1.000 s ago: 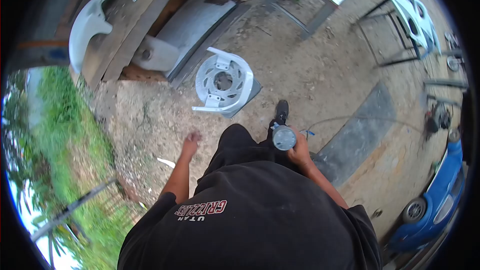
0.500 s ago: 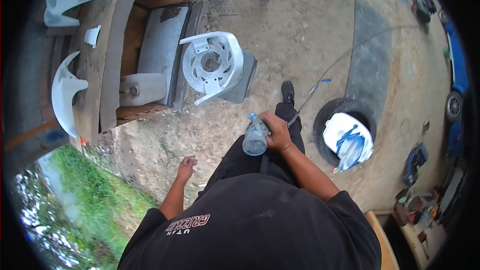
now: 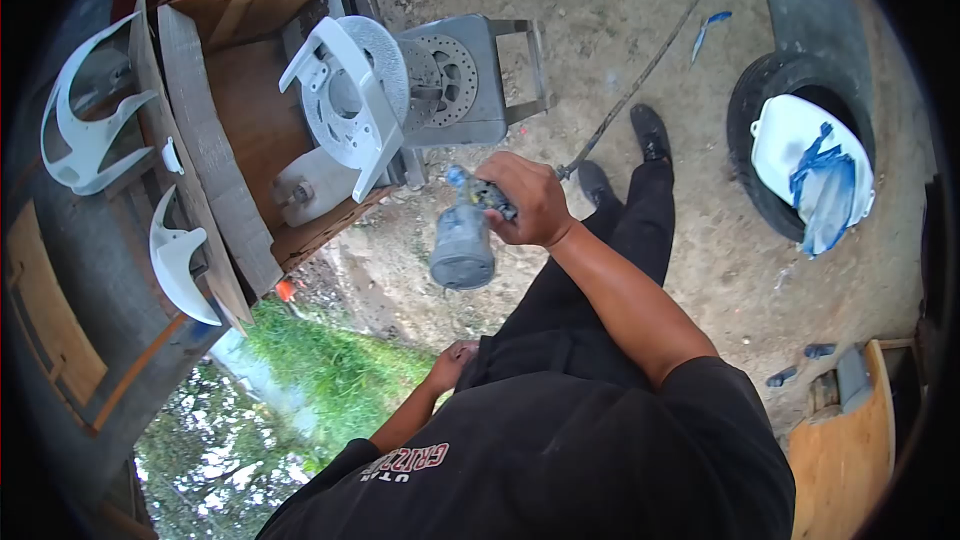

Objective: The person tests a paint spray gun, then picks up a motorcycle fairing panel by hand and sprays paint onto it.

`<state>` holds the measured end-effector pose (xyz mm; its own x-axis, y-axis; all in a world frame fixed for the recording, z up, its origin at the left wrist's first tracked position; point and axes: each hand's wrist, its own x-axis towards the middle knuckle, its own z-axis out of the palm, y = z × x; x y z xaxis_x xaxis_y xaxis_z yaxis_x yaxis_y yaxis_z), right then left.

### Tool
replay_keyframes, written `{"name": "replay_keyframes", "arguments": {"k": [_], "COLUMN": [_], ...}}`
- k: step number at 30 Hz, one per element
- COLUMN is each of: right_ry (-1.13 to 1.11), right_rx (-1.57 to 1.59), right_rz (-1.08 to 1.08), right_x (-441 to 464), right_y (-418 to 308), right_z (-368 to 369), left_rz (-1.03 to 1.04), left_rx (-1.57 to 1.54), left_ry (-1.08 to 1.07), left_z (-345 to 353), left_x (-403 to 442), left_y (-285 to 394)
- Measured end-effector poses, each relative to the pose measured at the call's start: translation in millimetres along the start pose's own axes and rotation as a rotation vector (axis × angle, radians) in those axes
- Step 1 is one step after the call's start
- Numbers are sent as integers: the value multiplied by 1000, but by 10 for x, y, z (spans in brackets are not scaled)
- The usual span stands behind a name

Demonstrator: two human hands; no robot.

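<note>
The spray gun (image 3: 465,240) is in the right hand (image 3: 527,195), clamped round its body, near the white U-shaped part (image 3: 389,125) beside the grey stool (image 3: 487,122). Over the last second it has come closer to that part, which I take to put the part in easier reach, and the left hand (image 3: 455,365) has drawn in against the trousers (image 3: 590,290) (its fingers are partly hidden, so I cannot tell whether they are apart or together). Counted: one gun, one hose (image 3: 640,80), one U-shaped part, one stool; two large curved white pieces (image 3: 172,265) and one small white piece (image 3: 172,155) by the counter (image 3: 210,110); one tyre (image 3: 745,110); two shoes (image 3: 650,132).
</note>
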<state>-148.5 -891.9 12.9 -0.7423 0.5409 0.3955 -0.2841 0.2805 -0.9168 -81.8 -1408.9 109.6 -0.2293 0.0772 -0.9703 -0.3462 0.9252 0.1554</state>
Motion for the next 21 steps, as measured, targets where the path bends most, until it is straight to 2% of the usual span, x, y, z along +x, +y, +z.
{"name": "replay_keyframes", "arguments": {"k": [3,4,12,15,16,21], "right_ry": [-79,-2,-286,-277,-290,-211], "right_rx": [18,-15,125,163,158,141], "right_rz": [9,-40,-22,-57,-48,20], "right_x": [17,24,-16,-40,-47,-75], "right_y": [50,89,-10,-65,-77,-90], "right_z": [145,232,372,393,379,160], "left_rz": [-114,-144,-116,-108,-166,-140], "left_rx": [-86,-63,-47,-52,-4,18], "left_ry": [28,41,26,-13,-24,-25], "left_z": [41,69,138,173,179,275], "left_x": [54,40,170,224,214,272], "left_y": [362,561,811,798,844,912]}}
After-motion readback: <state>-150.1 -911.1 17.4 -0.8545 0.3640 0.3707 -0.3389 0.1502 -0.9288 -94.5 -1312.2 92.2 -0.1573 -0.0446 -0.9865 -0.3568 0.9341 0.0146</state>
